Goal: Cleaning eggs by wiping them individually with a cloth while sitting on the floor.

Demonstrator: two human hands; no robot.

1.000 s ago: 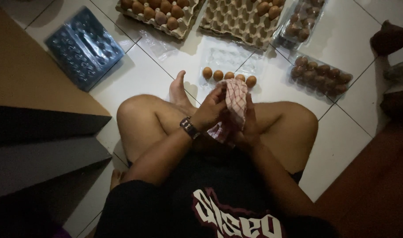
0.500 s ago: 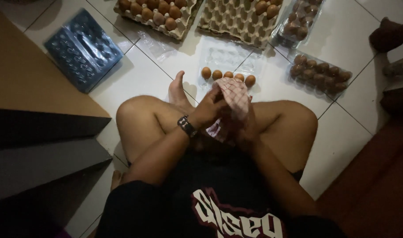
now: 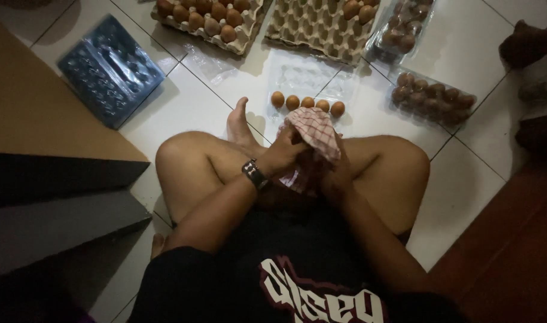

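Note:
I sit cross-legged on a white tiled floor. Both hands meet over my lap around a red-and-white checked cloth [image 3: 312, 134]. My left hand [image 3: 283, 154], with a dark watch on its wrist, presses on the cloth from the left. My right hand [image 3: 335, 174] cups the cloth from below and the right. Whatever is wrapped inside the cloth is hidden. Just beyond my hands a row of several brown eggs [image 3: 307, 103] lies in an open clear plastic egg carton [image 3: 297, 78].
Two cardboard egg trays [image 3: 210, 18] [image 3: 321, 24] with brown eggs lie at the top. Closed clear cartons of eggs [image 3: 432, 97] [image 3: 405, 27] sit at the right. A blue plastic tray [image 3: 109, 69] lies at the left beside a brown board [image 3: 40, 119]. Another person's foot [image 3: 524, 45] shows at far right.
My hands have shifted slightly with the cloth, rubbing it around what it covers. The cloth now bunches higher over my fingers.

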